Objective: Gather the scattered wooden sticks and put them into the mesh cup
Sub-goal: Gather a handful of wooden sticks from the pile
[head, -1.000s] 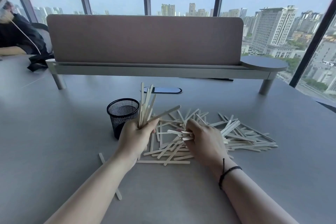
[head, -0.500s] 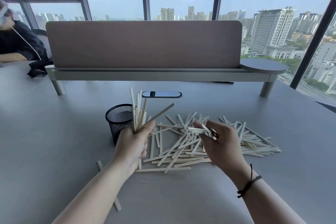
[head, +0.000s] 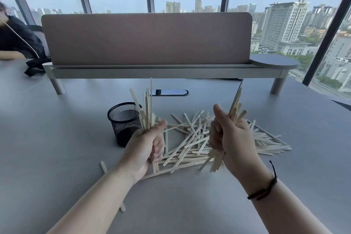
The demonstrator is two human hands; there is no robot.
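Note:
A black mesh cup [head: 123,122] stands upright on the grey table [head: 57,138], nothing visible inside it. Just right of the cup, my left hand [head: 144,148] grips an upright bundle of wooden sticks [head: 146,108]. My right hand [head: 228,138] is raised above the pile and is closed on a second bundle of sticks [head: 235,106], which pokes out above and below the fist. A loose pile of sticks [head: 191,140] lies on the table between and behind both hands. One stray stick [head: 103,166] lies near my left forearm.
A padded divider on a low metal shelf [head: 148,40] crosses the table behind the pile, with a dark oval cable slot [head: 167,92] in front of it. Another person in dark clothing [head: 15,40] sits at the far left. Windows lie beyond.
My right hand lifted off the pile with a bundle of sticks and turned it upright. My left hand kept its bundle and stayed beside the cup.

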